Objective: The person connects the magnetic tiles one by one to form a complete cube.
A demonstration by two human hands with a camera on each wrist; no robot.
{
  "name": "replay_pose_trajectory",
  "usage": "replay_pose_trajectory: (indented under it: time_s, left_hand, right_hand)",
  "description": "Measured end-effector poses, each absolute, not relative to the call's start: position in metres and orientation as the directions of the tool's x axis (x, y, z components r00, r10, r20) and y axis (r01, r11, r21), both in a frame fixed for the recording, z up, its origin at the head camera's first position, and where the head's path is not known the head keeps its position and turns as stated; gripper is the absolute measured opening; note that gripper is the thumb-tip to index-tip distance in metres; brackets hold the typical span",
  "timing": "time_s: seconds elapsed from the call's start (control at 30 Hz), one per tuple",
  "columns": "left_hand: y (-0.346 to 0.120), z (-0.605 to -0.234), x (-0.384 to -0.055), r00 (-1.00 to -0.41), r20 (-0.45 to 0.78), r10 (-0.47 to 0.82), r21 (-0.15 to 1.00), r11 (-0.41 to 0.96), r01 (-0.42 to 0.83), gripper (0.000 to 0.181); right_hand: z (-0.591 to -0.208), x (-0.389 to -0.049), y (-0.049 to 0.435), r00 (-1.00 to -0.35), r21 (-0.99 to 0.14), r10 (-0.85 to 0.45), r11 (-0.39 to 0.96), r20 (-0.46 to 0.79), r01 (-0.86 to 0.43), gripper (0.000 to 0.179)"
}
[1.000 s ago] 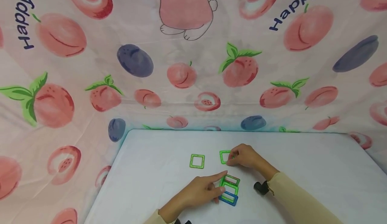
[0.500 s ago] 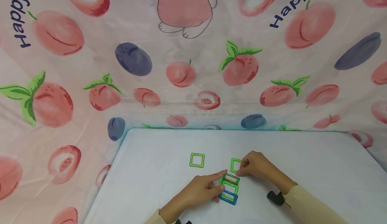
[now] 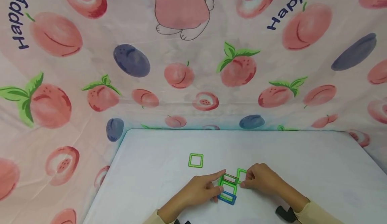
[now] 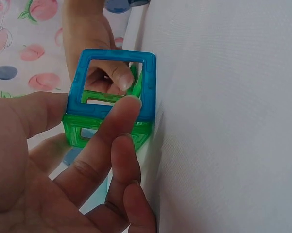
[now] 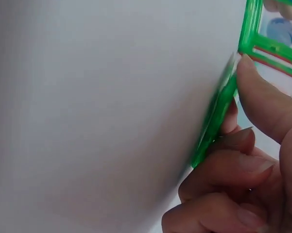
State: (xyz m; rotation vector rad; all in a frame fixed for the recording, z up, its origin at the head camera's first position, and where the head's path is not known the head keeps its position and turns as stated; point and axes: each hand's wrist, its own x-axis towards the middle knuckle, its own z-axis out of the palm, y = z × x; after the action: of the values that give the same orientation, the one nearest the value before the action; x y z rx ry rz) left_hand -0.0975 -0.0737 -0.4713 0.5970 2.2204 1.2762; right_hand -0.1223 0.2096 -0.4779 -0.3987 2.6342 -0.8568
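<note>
My left hand (image 3: 198,192) grips a small box of magnetic tiles (image 3: 228,183), its index finger along the far side and its thumb nearer me. In the left wrist view a blue square magnetic tile (image 4: 148,87) forms one face, joined to green ones. Close on the box's right, my right hand (image 3: 263,178) pinches a green square magnetic tile (image 3: 238,175) between thumb and fingers. The right wrist view has this green tile (image 5: 214,121) low by the white surface, its end near the box's corner. The fingers partly cover it.
Another green square magnetic tile (image 3: 196,166) lies flat on the white table (image 3: 151,170), beyond my left hand. A fruit-print cloth (image 3: 181,96) hangs behind and to the left of the table. A black wrist device (image 3: 285,214) sits at the right sleeve.
My right hand has brought the green tile from the table's far part toward me and rightward, up beside the box. The left hand keeps its grip, almost still.
</note>
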Motion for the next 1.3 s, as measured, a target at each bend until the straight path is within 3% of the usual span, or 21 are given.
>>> replay_pose_trajectory:
  time_s: [0.17,0.37,0.6,0.83,1.3]
  left_hand:
    - [-0.075,-0.471,-0.097,-0.773,-0.198,0.603,0.876,0.463,0.138,0.056]
    - [-0.074,-0.474,-0.098,-0.775,-0.212,0.595,0.868,0.480,0.130,0.056]
    - [-0.076,-0.476,-0.098,-0.774,-0.218,0.594,0.866,0.484,0.128,0.057]
    - [-0.077,-0.473,-0.098,-0.768,-0.196,0.609,0.873,0.465,0.146,0.059]
    - [-0.078,-0.476,-0.099,-0.746,-0.193,0.638,0.872,0.460,0.167,0.061]
  right_hand:
    - [-0.472,-0.113,0.213,-0.889,-0.668,-0.386,0.733,-0.247,-0.133,0.036]
    - [-0.461,-0.104,0.211,-0.873,-0.741,-0.357,0.671,-0.332,0.008,0.039]
    - [-0.457,-0.094,0.209,-0.803,-0.789,-0.386,0.592,-0.455,0.163,0.041]
    - [-0.459,-0.089,0.205,-0.751,-0.838,-0.478,0.515,-0.456,0.181,0.041]
    - [-0.467,-0.081,0.193,-0.727,-0.879,-0.513,0.388,-0.456,0.277,0.042]
